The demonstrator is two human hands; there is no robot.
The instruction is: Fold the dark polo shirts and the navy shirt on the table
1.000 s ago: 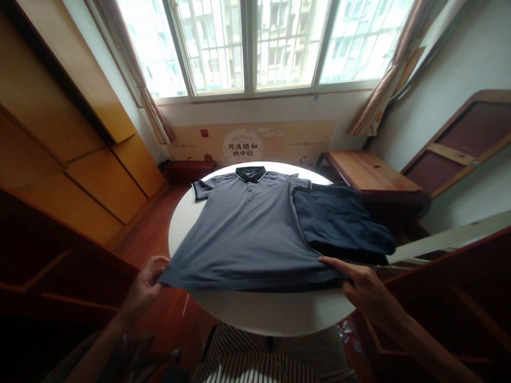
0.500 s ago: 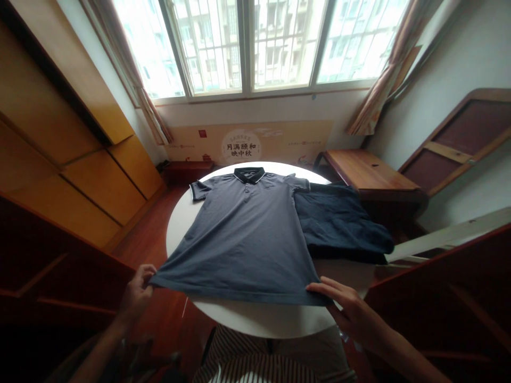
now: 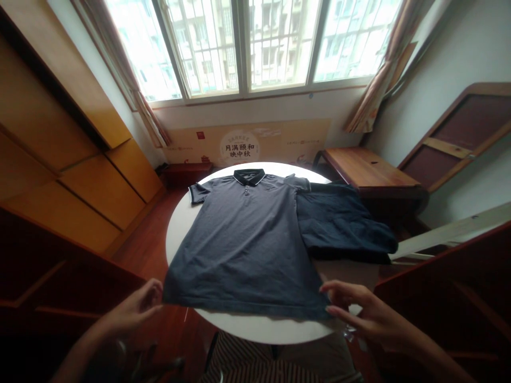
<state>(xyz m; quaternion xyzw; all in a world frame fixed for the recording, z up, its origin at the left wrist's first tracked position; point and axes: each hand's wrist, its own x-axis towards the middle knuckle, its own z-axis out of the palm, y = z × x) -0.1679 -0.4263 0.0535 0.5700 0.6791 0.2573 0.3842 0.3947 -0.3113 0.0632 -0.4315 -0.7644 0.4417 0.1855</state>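
Note:
A dark grey polo shirt [image 3: 243, 244] with a black, white-edged collar lies spread on a round white table [image 3: 178, 234], its collar at the far side and its hem towards me. By the left hem corner is my left hand [image 3: 138, 308], thumb and curled fingers apart at the cloth's edge. My right hand [image 3: 359, 308] is at the right hem corner, thumb and forefinger parted, their tips against the shirt. Dark navy folded cloth [image 3: 343, 221] lies to the right, partly under the shirt's sleeve and side.
A wooden side table [image 3: 371, 167] stands at the back right, under the window's right curtain [image 3: 371, 101]. Yellow cabinets [image 3: 96, 197] line the left wall. Dark red wooden panels [image 3: 451, 287] flank me. A striped seat cover [image 3: 243, 356] shows below the table.
Both hands have loosened from the hem corners and their fingers have parted. The stretched hem has slackened, its left corner drawing in and settling lower.

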